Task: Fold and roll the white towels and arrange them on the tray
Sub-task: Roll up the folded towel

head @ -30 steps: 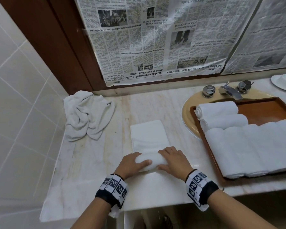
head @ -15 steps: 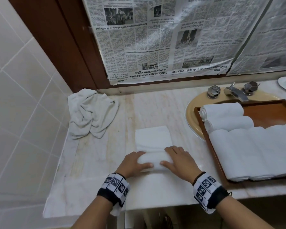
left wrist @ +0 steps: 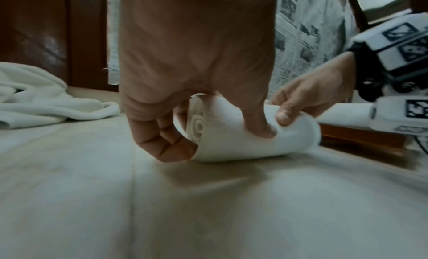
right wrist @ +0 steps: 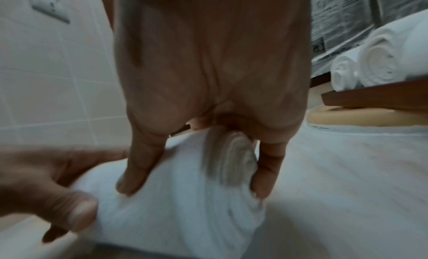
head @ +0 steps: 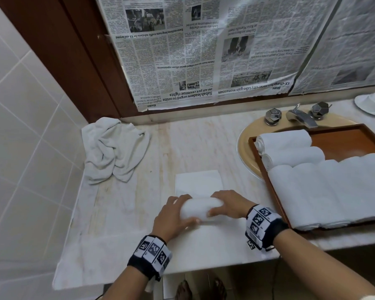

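On the marble counter [head: 121, 213], left hand [head: 171, 215] and right hand [head: 227, 205] both clasp the towel roll [head: 200, 210], thicker than a second ago; short flat tail [head: 198, 182] remains. Tray [head: 346, 138] stands just right.

I stand at a pale marble worktop [head: 204, 139] with a beige sink [head: 245, 148] and chrome tap [head: 301, 116]; white wall tiles [head: 20, 148] left, newspaper [head: 193, 50] taped above.
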The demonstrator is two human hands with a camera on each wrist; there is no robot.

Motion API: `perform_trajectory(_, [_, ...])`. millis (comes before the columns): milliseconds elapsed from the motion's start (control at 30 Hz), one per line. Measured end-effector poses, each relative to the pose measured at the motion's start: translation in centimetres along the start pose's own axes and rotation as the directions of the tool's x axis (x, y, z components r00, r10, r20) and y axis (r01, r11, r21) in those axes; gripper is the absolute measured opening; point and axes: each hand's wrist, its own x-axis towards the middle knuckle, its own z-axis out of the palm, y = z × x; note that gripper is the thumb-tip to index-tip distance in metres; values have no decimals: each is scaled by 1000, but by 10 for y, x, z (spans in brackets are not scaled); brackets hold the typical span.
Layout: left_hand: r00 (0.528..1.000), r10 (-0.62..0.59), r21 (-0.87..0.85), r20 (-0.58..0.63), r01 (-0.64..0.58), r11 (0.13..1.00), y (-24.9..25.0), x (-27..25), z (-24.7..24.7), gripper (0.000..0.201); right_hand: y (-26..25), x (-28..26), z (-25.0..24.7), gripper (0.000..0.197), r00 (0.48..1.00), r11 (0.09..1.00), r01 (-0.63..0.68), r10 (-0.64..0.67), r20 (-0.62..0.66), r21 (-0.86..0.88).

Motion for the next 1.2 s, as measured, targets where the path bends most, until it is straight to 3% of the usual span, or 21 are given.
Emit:
perform_trajectory(67, [999,-6,-37,51,8,999,-4,5,-6,73,5,-6,0,56,999,993,-49,48,10,107])
perform_trajectory(133, [994,-13,-87,112,23,996,-4,11,-13,72,5,-16,5,67,995,997,-26,33,-93,76])
perform_trajectory(200, [988,-12,-106,155,28,994,-3,16,-18,68,0,-25,16,75,973,983,32,-73,-221,-181])
perform_trajectory(267, [984,-13,-106,179,32,994,0,19,-22,66,-10,-31,30,78,957,910,48,-160,-242,-412])
perform_trajectory(333, [981,-29,-108,192,51,993,2,21,-22,66,-14,-28,38,71,957,885,15,-147,-248,-466])
perform_trajectory(433, [990,-34,-33,140,39,999,4,15,-15,76,-11,-18,29,57,975,929,16,-97,-202,-371])
perform_trajectory(567, [994,70,232,-82,-49,971,6,-5,4,81,-10,-6,8,49,997,984,16,-29,-72,-179])
perform_trajectory(700, [992,101,160,-73,-89,983,8,-10,0,66,-8,-5,-3,48,999,1000,-13,13,50,6])
perform_trajectory(800, [997,70,75,37,-73,995,9,1,-17,61,-2,-15,4,59,999,998,-12,14,-29,69])
perform_trajectory(900, [990,12,-40,140,-7,999,10,17,-33,61,0,-30,25,65,951,974,15,-84,-296,-226])
perform_trajectory(967, [978,-14,-70,206,29,997,12,25,-40,61,-3,-36,39,75,916,914,-4,-159,-367,-405])
perform_trajectory(1033, [972,-20,-44,235,31,999,14,27,-42,62,-5,-33,47,83,911,903,-29,-152,-383,-428])
perform_trajectory(1100, [978,-19,-18,207,23,1000,16,23,-38,62,-3,-25,44,78,937,928,-35,-99,-335,-371])
perform_trajectory(1200, [996,-9,11,87,8,1000,14,10,-23,73,0,-15,24,68,975,988,6,-40,-219,-152])
